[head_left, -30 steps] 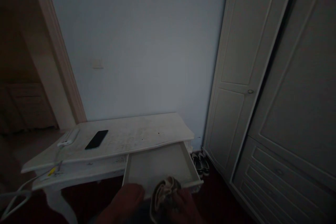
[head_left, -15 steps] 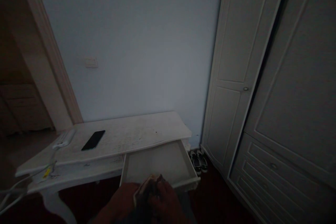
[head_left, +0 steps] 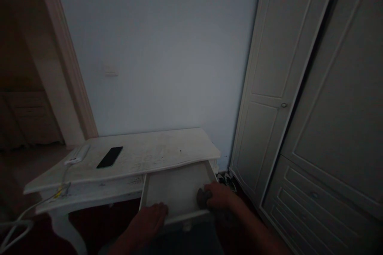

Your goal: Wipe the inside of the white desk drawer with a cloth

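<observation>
A white drawer (head_left: 169,191) stands pulled out from the white table (head_left: 155,147). At its front left corner is my left hand (head_left: 154,215), its fingers curled over the front edge. My right hand (head_left: 220,195) is over the drawer's right side, closed on a bunched dark grey cloth (head_left: 203,198). The cloth hangs over the drawer's front right corner; its lower part is dark and blurred. The drawer's bottom shows bare and pale between my hands.
A black phone (head_left: 110,157) and a white power strip (head_left: 77,154) with a cable lie on the table's left part. Dark sneakers (head_left: 229,181) are on the floor by the white wardrobe (head_left: 263,127), partly behind my right arm. A light switch (head_left: 111,71) is on the wall.
My hands have moved apart from the cloth they held together. The right hand carried it to the drawer's right side; the left went to the front left edge.
</observation>
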Motion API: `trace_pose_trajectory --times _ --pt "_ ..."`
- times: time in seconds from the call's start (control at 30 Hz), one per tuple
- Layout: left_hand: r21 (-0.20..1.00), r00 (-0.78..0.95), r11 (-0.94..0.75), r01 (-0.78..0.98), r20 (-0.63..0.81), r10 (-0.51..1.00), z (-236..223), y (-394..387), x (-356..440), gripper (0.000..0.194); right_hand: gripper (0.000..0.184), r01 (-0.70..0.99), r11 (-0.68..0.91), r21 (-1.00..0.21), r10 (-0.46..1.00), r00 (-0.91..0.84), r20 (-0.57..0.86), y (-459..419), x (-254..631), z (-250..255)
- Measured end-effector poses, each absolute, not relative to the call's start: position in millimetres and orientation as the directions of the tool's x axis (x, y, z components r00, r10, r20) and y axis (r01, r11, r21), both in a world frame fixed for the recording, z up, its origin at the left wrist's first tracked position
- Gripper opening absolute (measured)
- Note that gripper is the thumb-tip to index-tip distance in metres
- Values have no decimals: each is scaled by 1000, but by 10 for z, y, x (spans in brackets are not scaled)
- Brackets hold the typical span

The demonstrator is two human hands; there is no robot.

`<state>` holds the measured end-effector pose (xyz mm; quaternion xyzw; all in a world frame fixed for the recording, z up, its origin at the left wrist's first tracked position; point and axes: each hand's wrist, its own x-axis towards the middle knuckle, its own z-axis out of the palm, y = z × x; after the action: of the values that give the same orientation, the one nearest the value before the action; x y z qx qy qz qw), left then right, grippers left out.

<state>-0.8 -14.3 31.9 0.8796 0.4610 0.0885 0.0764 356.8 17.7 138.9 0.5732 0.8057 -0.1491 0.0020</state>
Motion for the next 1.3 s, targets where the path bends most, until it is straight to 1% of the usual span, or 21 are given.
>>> trace_pose_trajectory --times 0.07,0.13,0.23,0.3,0.4,0.47,0.57,0.67,0.73,0.8,0.87,0.93,0.97,1.03,1.07,1.1,1.13,1.17,1.23,1.3 --pt "238 525 -513 825 18 851 361 -146 7 55 47 922 327 -208 906 -369 -209 217 3596 1421" --pt "248 486 -462 851 -40 873 422 -151 36 56 53 908 382 -174 879 -415 -235 234 3487 1416" --pt "259 468 -438 861 -67 881 511 -163 80 61 60 877 448 -172 840 -479 -254 255 3137 1357" --pt "289 486 -455 842 -40 873 546 -170 94 64 61 831 501 -239 796 -552 -249 289 2852 1301" --pt "330 489 -473 817 37 871 541 -173 91 65 63 699 578 -422 693 -693 -199 378 2477 1198" --pt "340 479 -478 810 89 873 505 -168 83 63 65 623 578 -527 646 -744 -171 437 2330 1113" --pt "323 464 -473 820 111 879 436 -159 76 62 61 597 526 -606 669 -730 -138 479 2323 976" --pt "291 465 -462 838 62 883 373 -159 73 63 54 596 484 -640 727 -682 -85 477 2548 893" --pt "280 479 -474 835 53 876 340 -166 71 59 48 649 461 -605 757 -644 -114 486 2785 911" --pt "256 482 -478 840 50 875 326 -176 75 53 44 741 430 -515 792 -584 -178 515 3048 996" --pt "224 485 -479 849 32 874 342 -186 88 52 45 824 394 -408 838 -504 -210 557 3288 1123" --pt "212 490 -479 852 0 872 389 -195 109 53 55 867 366 -337 877 -443 -187 595 3456 1245" --pt "212 493 -479 852 -14 870 420 -199 120 53 61 881 360 -307 895 -419 -153 608 3504 1286" --pt "215 492 -473 854 -43 869 480 -208 137 51 72 890 371 -265 918 -394 -38 623 3528 1303" --pt "214 490 -469 857 -55 870 506 -213 143 52 76 883 392 -259 914 -406 1 626 3511 1275" --pt "213 491 -469 857 -63 869 528 -218 146 53 78 867 420 -269 900 -435 1 628 3481 1224" --pt "213 493 -470 856 -67 867 545 -222 149 54 81 849 441 -291 880 -472 -45 632 3443 1155" --pt "218 497 -472 854 -76 864 560 -228 152 57 86 835 447 -320 854 -505 -124 637 3403 1076" --pt "227 497 -467 854 -98 862 586 -237 160 60 101 829 419 -370 800 -530 -282 656 3326 916" --pt "220 488 -456 862 -117 865 608 -244 173 61 114 845 376 -381 793 -506 -340 681 3268 798"
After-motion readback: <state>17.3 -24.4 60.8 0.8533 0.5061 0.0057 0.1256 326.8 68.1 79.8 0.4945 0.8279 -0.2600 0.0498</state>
